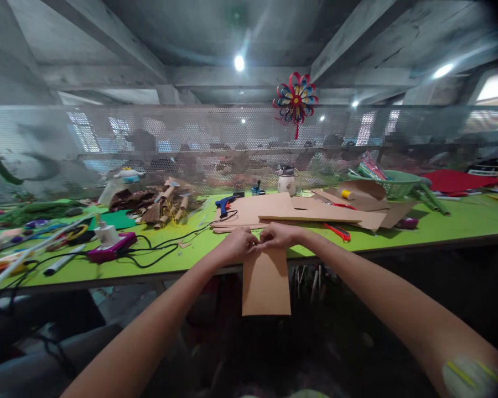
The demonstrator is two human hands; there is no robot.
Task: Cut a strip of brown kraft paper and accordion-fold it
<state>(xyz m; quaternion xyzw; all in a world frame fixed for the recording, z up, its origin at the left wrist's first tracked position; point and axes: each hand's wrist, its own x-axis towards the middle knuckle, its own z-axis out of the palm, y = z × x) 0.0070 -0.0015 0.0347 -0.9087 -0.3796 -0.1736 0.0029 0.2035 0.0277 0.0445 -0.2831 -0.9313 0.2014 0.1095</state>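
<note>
My left hand [238, 244] and my right hand [279, 236] meet at the front edge of the green table [448, 221]. Both pinch the top edge of a brown paper sheet [266, 282], which hangs down over the table edge toward me. The fingers of both hands are closed on that top edge, thumbs close together. Just behind the hands lies a stack of brown cardboard sheets [269, 213].
A red cutter [338, 231] lies right of my hands. A blue glue gun [224, 204], black cables [157, 251], a magenta box [112, 247], a green basket [392, 185] and craft scraps crowd the table. A mesh screen [191, 143] with a paper flower [295, 100] backs it.
</note>
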